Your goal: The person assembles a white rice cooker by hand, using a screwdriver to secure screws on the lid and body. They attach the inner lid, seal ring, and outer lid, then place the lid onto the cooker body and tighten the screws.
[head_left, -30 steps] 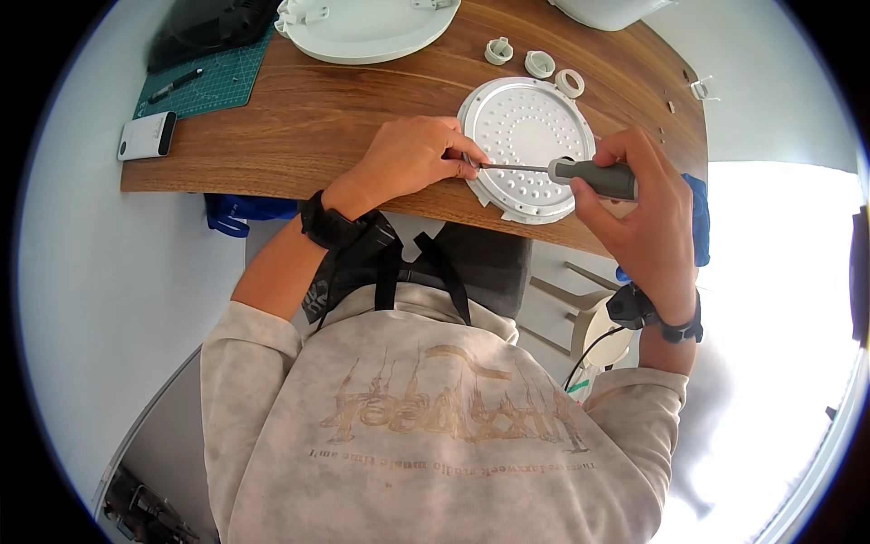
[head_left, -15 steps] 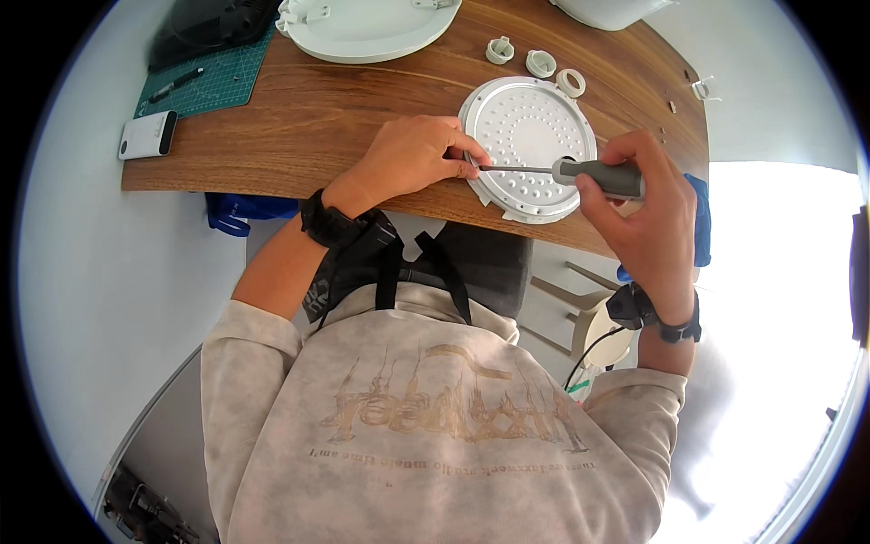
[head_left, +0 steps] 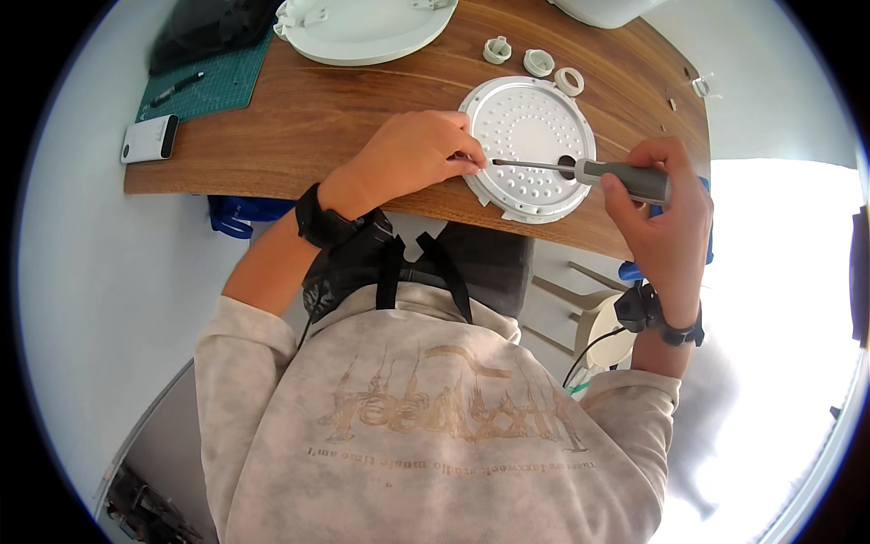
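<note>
My right hand (head_left: 662, 195) is closed around the grey handle of a screwdriver (head_left: 630, 179). Its thin metal shaft points left across a round silver plate (head_left: 528, 136), which has rings of raised dimples and a dark hole. The shaft's tip is close to the fingertips of my left hand (head_left: 417, 152). Thumb and fingers of that hand are pinched together at the plate's left rim. Whatever they hold is too small or too covered to make out.
Behind the plate sit two pale round caps (head_left: 497, 50) (head_left: 538, 63) and a ring (head_left: 569, 82). A white oval lid (head_left: 362, 32) lies farther back. On the left are a green cutting mat (head_left: 222, 86), a pen (head_left: 177, 87) and a white power bank-like box (head_left: 149, 139).
My right hand has shifted to the right with the screwdriver, and the shaft's tip has drawn back a little from my left fingertips. My left hand has barely moved.
</note>
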Tool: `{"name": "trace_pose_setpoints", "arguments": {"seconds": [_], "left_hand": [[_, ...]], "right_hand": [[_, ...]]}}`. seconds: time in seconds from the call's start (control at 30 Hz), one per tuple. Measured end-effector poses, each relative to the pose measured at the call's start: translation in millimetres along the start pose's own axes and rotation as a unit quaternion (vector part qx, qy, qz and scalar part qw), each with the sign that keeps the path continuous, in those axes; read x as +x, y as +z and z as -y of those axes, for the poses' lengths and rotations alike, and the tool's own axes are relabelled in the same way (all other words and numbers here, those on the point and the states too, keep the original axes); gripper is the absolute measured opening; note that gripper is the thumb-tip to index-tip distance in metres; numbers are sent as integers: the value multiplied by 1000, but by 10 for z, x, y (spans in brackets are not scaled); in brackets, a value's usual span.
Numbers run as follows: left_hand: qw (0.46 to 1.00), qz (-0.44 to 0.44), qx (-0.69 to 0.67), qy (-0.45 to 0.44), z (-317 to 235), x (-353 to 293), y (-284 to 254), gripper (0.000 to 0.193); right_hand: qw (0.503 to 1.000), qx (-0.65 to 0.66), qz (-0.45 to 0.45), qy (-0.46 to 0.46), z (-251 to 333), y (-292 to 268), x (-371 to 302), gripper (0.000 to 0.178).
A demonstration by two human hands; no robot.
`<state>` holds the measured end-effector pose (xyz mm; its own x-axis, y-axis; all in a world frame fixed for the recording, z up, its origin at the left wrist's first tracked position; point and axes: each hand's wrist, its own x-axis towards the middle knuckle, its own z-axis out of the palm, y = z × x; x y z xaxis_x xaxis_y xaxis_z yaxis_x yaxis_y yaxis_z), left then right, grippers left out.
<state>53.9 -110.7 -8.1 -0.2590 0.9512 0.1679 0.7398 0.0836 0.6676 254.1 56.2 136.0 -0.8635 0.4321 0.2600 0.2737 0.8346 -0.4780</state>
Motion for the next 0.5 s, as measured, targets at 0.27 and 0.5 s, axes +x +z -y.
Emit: {"name": "trace_pose_setpoints", "arguments": {"seconds": [0.27,0.5], "left_hand": [[964,-14,161,212,32,95,24,11],[964,61,165,201,-89,162,-109,13]], "right_hand": [[995,63,-20,80,-274,-29,-173,25],[940,287,-75,171,-828,256,-346,22]]}}
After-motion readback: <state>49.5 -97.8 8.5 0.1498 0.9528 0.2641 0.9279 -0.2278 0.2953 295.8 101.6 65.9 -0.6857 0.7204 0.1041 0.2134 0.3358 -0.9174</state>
